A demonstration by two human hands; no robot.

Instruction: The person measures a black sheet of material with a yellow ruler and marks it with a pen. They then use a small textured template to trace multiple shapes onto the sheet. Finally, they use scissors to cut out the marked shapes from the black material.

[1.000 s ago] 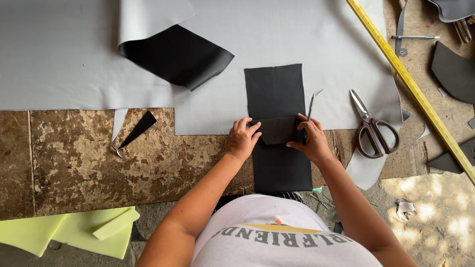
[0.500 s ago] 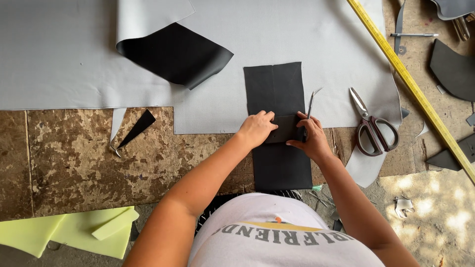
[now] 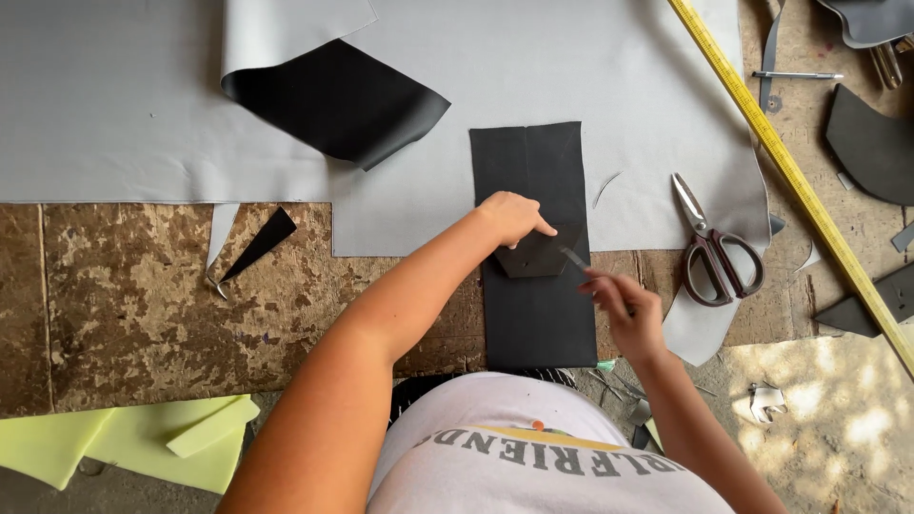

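A black rectangular sheet [image 3: 529, 157] lies lengthwise on a large grey sheet [image 3: 114, 114] and the floor. A small dark pattern piece [image 3: 529, 259] rests on its middle. My left hand [image 3: 514, 217] presses down on the upper edge of that piece with fingers spread flat. My right hand [image 3: 624, 303] grips a thin silvery marking tool [image 3: 574, 257], whose tip touches the right edge of the pattern piece.
Dark-handled scissors [image 3: 709, 243] lie right of the black sheet. A yellow measuring stick [image 3: 790, 171] runs diagonally at right. The grey sheet's corner is folded over, black side up [image 3: 338, 100]. Black offcuts [image 3: 262, 243] lie on mottled brown floor; yellow-green foam pieces [image 3: 124, 443] sit lower left.
My left hand slid from the left side to the top of the pattern piece. My right hand dropped lower right and tilted the marking tool down onto the piece's right edge.
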